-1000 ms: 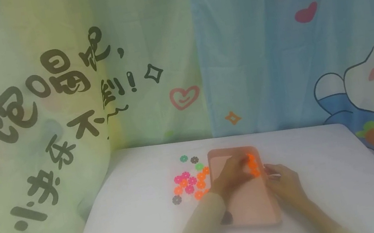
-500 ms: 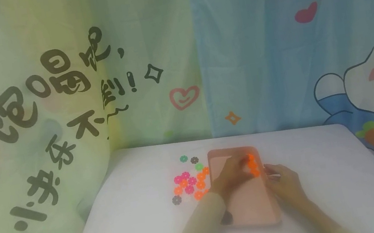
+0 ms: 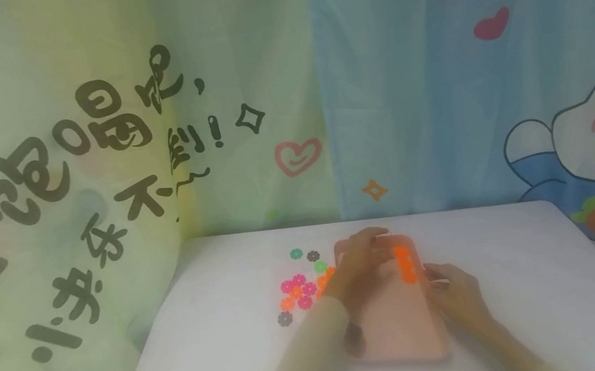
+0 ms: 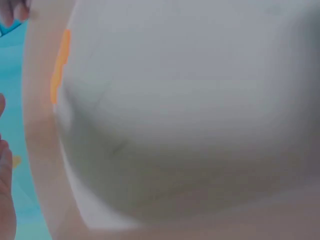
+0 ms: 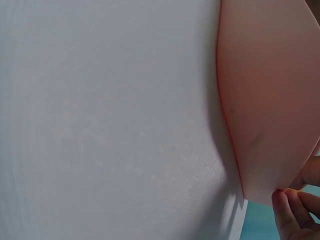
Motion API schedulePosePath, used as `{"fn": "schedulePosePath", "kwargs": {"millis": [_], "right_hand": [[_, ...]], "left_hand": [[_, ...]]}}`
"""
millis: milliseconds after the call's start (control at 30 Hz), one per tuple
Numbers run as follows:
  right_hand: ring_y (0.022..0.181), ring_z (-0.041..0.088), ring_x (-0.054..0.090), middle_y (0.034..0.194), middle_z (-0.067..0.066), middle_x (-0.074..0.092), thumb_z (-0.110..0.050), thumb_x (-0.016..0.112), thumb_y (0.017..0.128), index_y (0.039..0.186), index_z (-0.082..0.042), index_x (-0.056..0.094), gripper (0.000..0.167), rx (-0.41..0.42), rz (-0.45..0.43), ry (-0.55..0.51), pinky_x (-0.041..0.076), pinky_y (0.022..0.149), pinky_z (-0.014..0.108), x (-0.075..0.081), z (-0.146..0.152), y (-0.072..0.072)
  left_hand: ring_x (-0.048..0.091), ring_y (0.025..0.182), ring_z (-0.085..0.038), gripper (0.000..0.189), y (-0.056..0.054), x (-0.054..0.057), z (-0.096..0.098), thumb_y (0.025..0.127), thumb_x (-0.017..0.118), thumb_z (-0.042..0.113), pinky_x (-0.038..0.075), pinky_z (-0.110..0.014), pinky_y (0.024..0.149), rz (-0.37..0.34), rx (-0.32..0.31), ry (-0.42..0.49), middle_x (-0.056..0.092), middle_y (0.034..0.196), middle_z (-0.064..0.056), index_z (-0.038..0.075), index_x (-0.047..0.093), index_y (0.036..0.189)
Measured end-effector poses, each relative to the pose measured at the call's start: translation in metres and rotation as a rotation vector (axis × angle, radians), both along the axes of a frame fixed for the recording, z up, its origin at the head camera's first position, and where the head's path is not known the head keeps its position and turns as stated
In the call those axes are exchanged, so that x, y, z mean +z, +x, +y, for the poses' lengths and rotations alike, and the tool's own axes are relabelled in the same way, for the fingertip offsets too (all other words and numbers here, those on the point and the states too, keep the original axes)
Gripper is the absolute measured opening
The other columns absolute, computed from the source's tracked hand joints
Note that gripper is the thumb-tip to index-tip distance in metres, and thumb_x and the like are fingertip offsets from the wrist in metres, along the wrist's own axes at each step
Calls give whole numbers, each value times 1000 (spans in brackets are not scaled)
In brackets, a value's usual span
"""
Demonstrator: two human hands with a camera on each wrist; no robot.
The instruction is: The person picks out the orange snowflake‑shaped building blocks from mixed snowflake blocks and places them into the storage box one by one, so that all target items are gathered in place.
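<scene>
Left hand shifted from orange row leftward toward far rim of tray since earlier frame. Leftmost: loose flower pieces on table, pink, orange, green, grey; left sleeve close by, low sweep could scatter them. Left hand over tray: fingertips near far rim, any hold cannot be told. Orange row inside tray, along right wall; nudge to tray might jar it out of line. Right hand, rightmost: fingertips together at outer right rim, cannot tell whether clamped on rim; uneven pull could skew tray
</scene>
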State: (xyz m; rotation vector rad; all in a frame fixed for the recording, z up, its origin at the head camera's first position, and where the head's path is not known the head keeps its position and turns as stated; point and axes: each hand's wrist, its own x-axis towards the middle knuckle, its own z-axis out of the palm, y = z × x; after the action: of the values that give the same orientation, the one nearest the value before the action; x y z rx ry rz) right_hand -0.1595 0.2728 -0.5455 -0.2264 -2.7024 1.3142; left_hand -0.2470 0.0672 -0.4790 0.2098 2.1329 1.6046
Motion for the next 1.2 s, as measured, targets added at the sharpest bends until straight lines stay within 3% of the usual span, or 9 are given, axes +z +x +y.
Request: {"fn": "schedulePosePath", "kwargs": {"millis": [67,100,167,300,400,700,867,1000,1200], "right_hand": [[115,31,59,133,13,55,-23,66,94,142,-9,47,54,-7,-4,-1,53,89,43,1,-1,0],[115,30,59,133,13,55,-23,65,94,142,-9,47,54,-8,-8,0,53,89,43,1,-1,0],[115,30,59,134,13,55,-22,64,94,143,-9,46,53,-6,-14,-4,53,89,42,3,-2,2],[116,31,58,135,13,54,-20,62,95,143,-9,46,52,1,-9,-23,53,88,42,9,-5,5],[116,33,58,134,15,54,-19,62,94,142,-7,46,52,6,9,-28,53,88,43,11,-6,7],[118,32,56,136,13,53,-19,61,94,144,-10,44,53,6,-21,-40,53,89,43,7,-4,4],[119,33,55,137,14,52,-20,59,94,145,-9,43,54,8,-34,-48,53,89,43,11,-6,6],[122,33,53,139,14,50,-22,59,95,146,-10,41,55,-3,-79,-64,52,91,44,15,-9,6],[123,34,52,139,14,50,-21,59,95,146,-11,41,55,-20,-111,-61,52,91,45,18,-10,5]], "left_hand": [[31,129,-14,51,-7,-5,-3,79,66,59,45,-59,85,78,22,-83,36,133,24,61,45,125],[29,131,-15,50,-14,-10,-3,85,65,50,44,-55,90,185,2,-107,35,136,21,57,45,130],[32,132,-15,46,-27,-17,-7,92,60,40,42,-52,97,276,-31,-136,37,139,19,52,44,133],[39,134,-17,40,-55,-28,-11,99,53,14,33,-38,111,594,-83,-230,47,142,5,26,51,138],[43,133,-20,39,-69,-28,-15,97,59,11,32,-34,111,700,-81,-331,54,138,-2,16,55,135],[53,124,-26,32,-85,-25,-36,99,55,19,42,-39,104,628,-39,-477,61,128,-11,4,60,127],[64,89,-25,36,-87,-21,-43,103,45,27,52,-36,84,606,9,-524,68,90,-9,2,67,93],[49,62,-20,50,-88,-18,-45,102,37,37,47,-35,64,523,73,-552,48,61,-3,7,52,65],[56,58,-20,55,-86,-15,-45,103,34,41,48,-35,64,406,108,-514,59,58,-2,7,58,66]]}}
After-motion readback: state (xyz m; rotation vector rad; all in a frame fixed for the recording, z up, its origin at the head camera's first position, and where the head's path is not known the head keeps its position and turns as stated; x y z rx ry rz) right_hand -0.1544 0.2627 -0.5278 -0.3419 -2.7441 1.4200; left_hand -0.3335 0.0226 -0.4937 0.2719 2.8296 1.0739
